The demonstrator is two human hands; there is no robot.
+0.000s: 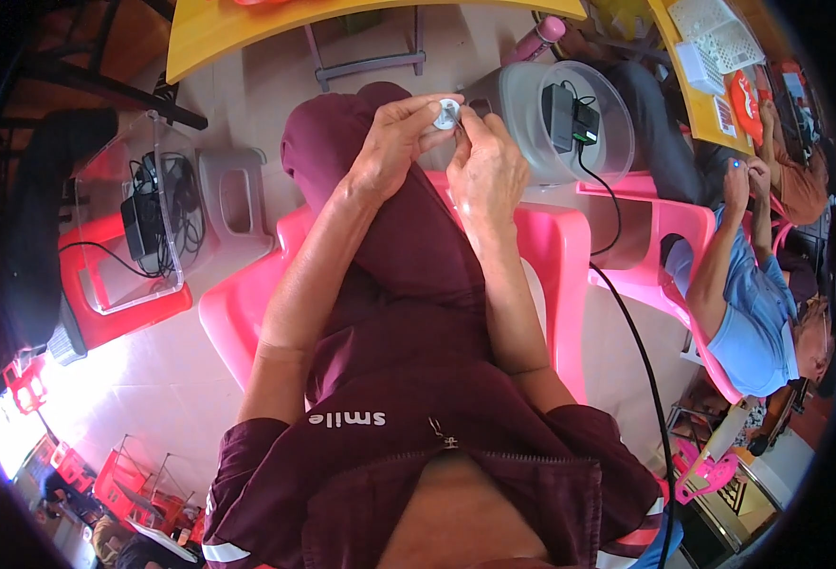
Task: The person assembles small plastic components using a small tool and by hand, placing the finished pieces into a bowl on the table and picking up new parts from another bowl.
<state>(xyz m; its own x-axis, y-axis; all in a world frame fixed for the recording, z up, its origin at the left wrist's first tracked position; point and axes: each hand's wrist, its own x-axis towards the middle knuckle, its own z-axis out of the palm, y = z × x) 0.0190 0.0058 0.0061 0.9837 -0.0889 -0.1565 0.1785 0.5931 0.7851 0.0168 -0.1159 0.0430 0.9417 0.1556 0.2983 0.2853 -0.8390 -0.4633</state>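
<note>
Above my knees, near the top middle, I hold up a small white round piece [446,115] with a greyish centre. My left hand [390,149] has its thumb and forefinger closed on the left side of it. My right hand [488,171] is pinched at the piece's right edge. Whatever lies between the right fingertips is too small to make out. Both forearms reach forward over my maroon trousers [399,247], and the hands nearly touch.
A yellow table [371,21] stands ahead. To the right is a clear plastic bin [617,142] holding black adapters; a black cable [638,332] runs down beside me. At left, another clear box [105,294] rests on a red stool. A person in blue [750,322] sits at right.
</note>
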